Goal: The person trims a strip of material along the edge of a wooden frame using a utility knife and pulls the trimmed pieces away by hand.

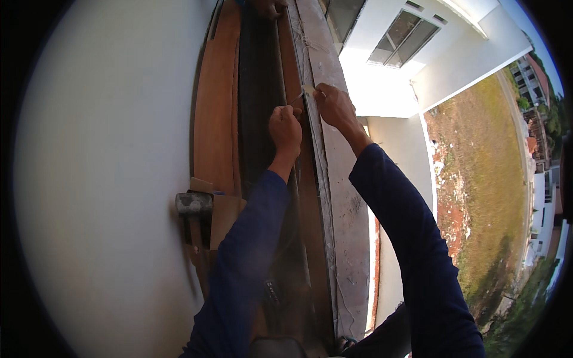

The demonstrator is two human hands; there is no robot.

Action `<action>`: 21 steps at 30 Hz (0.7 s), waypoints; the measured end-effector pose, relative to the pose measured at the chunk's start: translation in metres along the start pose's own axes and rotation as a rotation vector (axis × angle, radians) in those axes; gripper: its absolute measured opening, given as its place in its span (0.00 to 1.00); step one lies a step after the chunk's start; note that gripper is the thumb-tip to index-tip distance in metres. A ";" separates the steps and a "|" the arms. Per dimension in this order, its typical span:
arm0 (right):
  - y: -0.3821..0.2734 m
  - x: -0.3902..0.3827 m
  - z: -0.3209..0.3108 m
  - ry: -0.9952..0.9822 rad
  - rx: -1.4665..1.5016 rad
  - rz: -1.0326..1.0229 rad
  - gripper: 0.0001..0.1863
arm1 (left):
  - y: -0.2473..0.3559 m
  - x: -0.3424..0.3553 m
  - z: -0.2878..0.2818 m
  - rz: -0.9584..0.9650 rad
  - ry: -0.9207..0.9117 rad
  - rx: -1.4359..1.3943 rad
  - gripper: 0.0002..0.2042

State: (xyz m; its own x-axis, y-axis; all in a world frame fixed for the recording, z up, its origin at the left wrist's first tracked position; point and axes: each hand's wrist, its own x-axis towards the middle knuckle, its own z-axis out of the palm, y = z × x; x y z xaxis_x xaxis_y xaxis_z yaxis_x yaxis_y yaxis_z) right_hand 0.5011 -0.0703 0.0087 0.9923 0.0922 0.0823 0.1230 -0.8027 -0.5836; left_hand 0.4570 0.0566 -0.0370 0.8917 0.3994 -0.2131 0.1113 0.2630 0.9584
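My left hand (pixel 285 128) is closed at the edge of a long brown strip (pixel 311 203), its fingers curled in. What it grips, if anything, I cannot make out. Just to its right, my right hand (pixel 335 107) pinches a small pale, flat piece (pixel 308 89) over the seam between the brown strip and the grey ledge (pixel 349 221). A thin light strand runs near the fingertips of both hands. The long dark channel (pixel 259 89) lies left of my left hand.
A mallet (pixel 195 204) leans by the white wall (pixel 101 179), next to cardboard (pixel 227 218). Reddish-brown boards (pixel 216 113) lie along the wall. Another person's hand (pixel 268 7) rests at the far end. Loose strands (pixel 307 40) lie on the ledge; beyond it is a drop to grassy ground (pixel 489 161).
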 end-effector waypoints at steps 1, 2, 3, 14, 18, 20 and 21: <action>-0.003 0.003 0.001 0.007 -0.078 -0.035 0.15 | 0.006 -0.004 0.000 0.042 0.017 0.050 0.13; -0.005 0.004 0.001 -0.022 -0.079 -0.019 0.15 | 0.002 -0.005 -0.001 0.033 0.017 0.038 0.13; -0.010 0.006 0.001 -0.048 -0.077 -0.008 0.15 | 0.000 -0.003 -0.002 0.032 0.019 0.027 0.13; -0.016 0.002 0.000 -0.101 -0.224 -0.023 0.13 | -0.008 -0.013 -0.008 0.117 -0.006 0.067 0.12; -0.002 -0.002 0.001 0.033 -0.089 0.060 0.14 | -0.022 -0.038 -0.026 -0.033 0.010 0.119 0.14; 0.010 -0.002 -0.002 0.066 -0.032 0.102 0.15 | -0.028 -0.055 -0.033 -0.096 0.041 0.153 0.18; 0.009 -0.001 -0.006 0.043 -0.034 0.104 0.16 | -0.033 -0.063 -0.038 -0.067 0.067 0.209 0.22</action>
State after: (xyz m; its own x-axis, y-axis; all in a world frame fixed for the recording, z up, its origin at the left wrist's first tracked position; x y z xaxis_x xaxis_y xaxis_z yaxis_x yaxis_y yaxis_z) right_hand 0.5009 -0.0818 0.0084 0.9981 -0.0174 0.0583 0.0185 -0.8263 -0.5629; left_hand 0.3804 0.0561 -0.0626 0.8487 0.4467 -0.2832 0.2641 0.1059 0.9587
